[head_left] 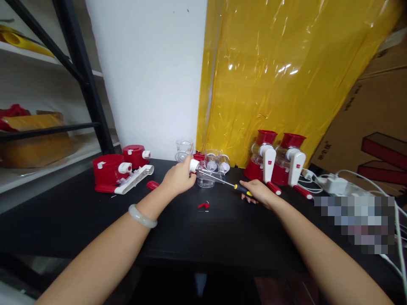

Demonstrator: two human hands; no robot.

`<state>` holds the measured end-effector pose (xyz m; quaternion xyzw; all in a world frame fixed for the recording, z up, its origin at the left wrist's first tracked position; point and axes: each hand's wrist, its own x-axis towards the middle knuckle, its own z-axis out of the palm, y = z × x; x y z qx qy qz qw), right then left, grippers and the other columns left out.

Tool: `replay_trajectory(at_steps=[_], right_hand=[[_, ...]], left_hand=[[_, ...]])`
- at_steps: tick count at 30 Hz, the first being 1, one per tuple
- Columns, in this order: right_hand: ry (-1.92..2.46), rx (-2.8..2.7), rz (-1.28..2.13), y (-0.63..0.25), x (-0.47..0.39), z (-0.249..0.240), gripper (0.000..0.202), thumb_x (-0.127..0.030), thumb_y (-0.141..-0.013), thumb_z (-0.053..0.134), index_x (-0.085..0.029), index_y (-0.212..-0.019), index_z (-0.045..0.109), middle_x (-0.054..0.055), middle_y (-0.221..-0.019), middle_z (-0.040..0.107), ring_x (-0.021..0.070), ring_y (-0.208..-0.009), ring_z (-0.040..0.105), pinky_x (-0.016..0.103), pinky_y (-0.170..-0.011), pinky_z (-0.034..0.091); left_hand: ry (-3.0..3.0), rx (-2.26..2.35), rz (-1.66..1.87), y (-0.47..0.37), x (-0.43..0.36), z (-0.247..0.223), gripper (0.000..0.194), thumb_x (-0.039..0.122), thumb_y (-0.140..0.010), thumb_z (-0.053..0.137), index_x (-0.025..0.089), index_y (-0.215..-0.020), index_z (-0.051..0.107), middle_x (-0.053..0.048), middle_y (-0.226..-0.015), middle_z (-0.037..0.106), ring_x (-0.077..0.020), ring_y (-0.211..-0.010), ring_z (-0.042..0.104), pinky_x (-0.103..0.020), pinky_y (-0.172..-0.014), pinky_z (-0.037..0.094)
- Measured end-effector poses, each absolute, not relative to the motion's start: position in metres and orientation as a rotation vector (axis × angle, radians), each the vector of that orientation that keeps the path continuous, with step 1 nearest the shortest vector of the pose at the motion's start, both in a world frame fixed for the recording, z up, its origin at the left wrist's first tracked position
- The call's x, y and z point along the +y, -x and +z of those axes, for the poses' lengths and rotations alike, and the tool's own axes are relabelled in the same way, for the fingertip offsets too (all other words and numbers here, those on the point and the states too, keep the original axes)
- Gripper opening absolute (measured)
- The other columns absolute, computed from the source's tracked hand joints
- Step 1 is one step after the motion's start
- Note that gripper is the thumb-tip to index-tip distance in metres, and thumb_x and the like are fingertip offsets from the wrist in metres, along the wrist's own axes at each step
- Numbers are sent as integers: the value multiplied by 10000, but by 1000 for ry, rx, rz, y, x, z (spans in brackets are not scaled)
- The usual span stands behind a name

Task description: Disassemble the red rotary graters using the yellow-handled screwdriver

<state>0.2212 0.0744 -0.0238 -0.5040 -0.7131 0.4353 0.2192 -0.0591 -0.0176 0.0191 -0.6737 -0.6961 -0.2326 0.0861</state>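
My left hand (178, 178), with a pale bangle on its wrist, is closed around a white cylindrical plastic part (193, 165). In my right hand (258, 192) is a screwdriver (243, 190) with a black and yellow handle. Its long metal shaft slants up to the left, and the tip is close to the white part; whether they touch I cannot tell. Just behind the shaft stands a clear plastic housing (206, 182), partly covered by the shaft. On the black table (235, 228) in front lie a small red plastic piece (204, 205) and tiny thin metal bits.
Two assembled red-and-white rotary graters (266, 163) (291, 165) stand at right, near white cables and a power strip (337, 184). Red bases (110, 169) and a white crank arm (135, 180) lie at left. A clear hopper (184, 148) and metal drum (225, 163) stand behind.
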Motion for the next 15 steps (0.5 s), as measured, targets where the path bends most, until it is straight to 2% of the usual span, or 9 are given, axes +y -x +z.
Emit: replay_trajectory(at_steps=[7, 10, 15], right_hand=[[1433, -2105, 632, -219, 68, -19, 543, -494, -927, 346, -185, -563, 604, 19, -468, 578, 123, -402, 508, 247, -485, 369], [1352, -2150, 294, -220, 63, -16, 533, -490, -928, 348, -200, -544, 576, 34, -510, 603, 151, -496, 560, 265, -551, 362], [1169, -2180, -138, -223, 62, -14, 512, -472, -934, 358, -201, -537, 533, 58, -569, 619, 166, -550, 555, 286, -575, 317]], left_hand=[[1991, -2143, -716, 62, -15, 17, 403, 250, -824, 477, 178, -1217, 423, -133, -939, 670, -307, -856, 658, -359, -697, 458], [1993, -2172, -724, 65, -12, 13, 382, 274, -827, 476, 175, -1193, 428, -136, -929, 668, -306, -840, 658, -355, -675, 454], [2024, -2210, -718, 66, -9, 7, 356, 296, -829, 470, 171, -1161, 440, -138, -928, 671, -295, -840, 659, -340, -656, 441]])
